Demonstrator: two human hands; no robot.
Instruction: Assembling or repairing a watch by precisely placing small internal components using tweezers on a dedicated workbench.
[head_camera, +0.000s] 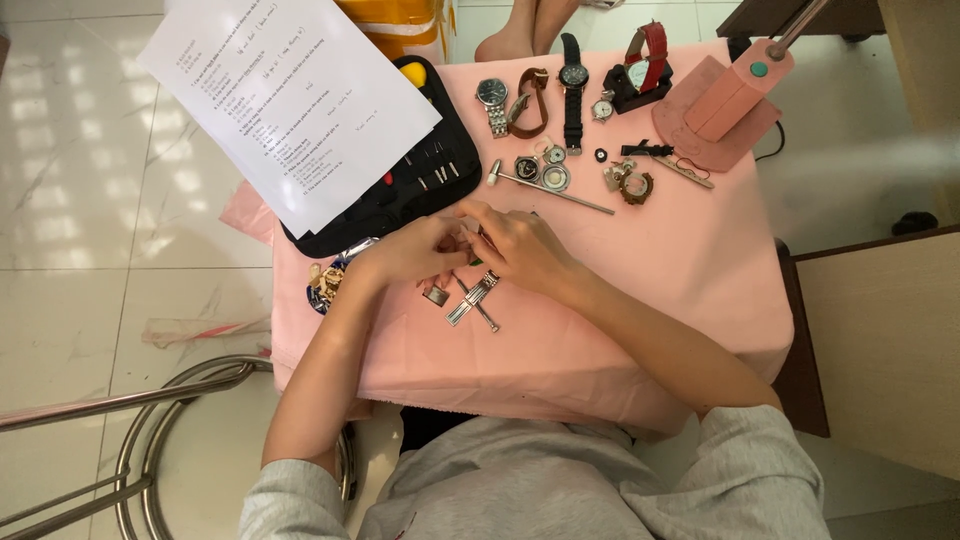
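My left hand (418, 250) and my right hand (522, 247) meet over the middle of a small table with a pink cloth (640, 290). Both close their fingers on a small metal watch part between them; the part itself is mostly hidden. A silver metal watch band (472, 299) hangs out below the hands and lies on the cloth, crossed by a thin metal tool (480, 311). A small square metal piece (436, 295) lies just left of the band.
A black tool case (420, 185) lies at the back left under a printed sheet (290, 95). Several watches (572, 85), a small hammer (545, 187), watch cases (545, 170) and a pink lamp base (720, 110) line the back. A metal stool (170, 440) stands left.
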